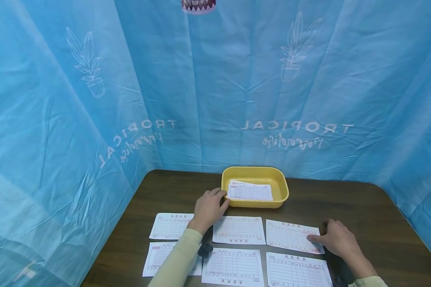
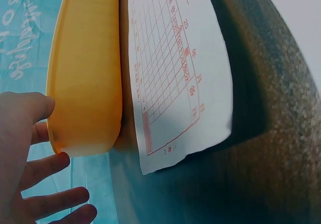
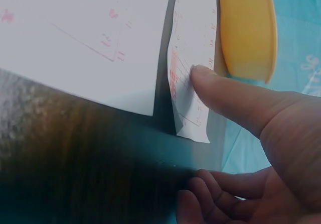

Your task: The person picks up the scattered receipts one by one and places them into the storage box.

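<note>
The left hand point(image 1: 209, 208) is at the near left corner of the yellow tray point(image 1: 255, 203), which contains printed sheets point(image 1: 250, 193); its outer fingers are spread, though whether thumb and index finger pinch the rim cannot be told. The half-open right hand point(image 1: 340, 239) grips nothing, its thumb touching the far row's rightmost form point(image 1: 289, 235), one of six on the desk point(image 1: 377, 223).

The plastic basin point(image 1: 251, 204) at the left hand point(image 1: 209, 207) is coloured plain yellow. The white form point(image 1: 291, 237) touched by the right hand point(image 1: 339, 239) is ruled in red. Below both, dark brown is shown by the tabletop point(image 1: 373, 215); beyond, the blue curtain point(image 1: 219, 79) is patterned with white potted plants point(image 1: 290, 72) and lettering point(image 1: 287, 125).
</note>
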Motion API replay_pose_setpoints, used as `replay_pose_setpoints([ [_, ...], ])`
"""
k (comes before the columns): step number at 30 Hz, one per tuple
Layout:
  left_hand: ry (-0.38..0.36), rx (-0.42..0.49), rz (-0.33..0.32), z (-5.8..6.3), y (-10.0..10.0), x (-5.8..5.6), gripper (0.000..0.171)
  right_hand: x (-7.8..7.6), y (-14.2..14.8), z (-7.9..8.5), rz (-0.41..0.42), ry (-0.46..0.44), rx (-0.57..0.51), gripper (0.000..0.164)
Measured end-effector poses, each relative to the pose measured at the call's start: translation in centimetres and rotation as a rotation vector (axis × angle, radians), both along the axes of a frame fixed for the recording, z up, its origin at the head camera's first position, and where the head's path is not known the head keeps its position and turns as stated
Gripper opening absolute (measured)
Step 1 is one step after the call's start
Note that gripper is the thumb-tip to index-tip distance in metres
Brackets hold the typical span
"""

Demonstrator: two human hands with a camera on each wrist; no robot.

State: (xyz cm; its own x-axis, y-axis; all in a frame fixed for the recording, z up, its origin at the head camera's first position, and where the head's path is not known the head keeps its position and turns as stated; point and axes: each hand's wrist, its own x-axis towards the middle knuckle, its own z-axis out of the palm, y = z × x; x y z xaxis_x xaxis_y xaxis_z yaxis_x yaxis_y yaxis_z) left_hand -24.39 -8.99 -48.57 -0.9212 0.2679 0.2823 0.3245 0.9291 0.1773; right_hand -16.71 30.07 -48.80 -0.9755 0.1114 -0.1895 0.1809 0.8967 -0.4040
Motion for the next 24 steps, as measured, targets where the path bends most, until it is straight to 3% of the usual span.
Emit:
replay_pose_setpoints([
  [4, 0.006, -0.005, -0.002, -0.07, -0.02, -0.04, 0.041, -0.05, -0.10, -0.05, 0.009, -0.004, -0.007, 0.063],
  [24, -0.004, -0.010, 0.012, -0.12, -0.07, 0.01, 0.042, -0.39, -0.04, 0.05, 0.034, -0.005, -0.052, 0.056],
])
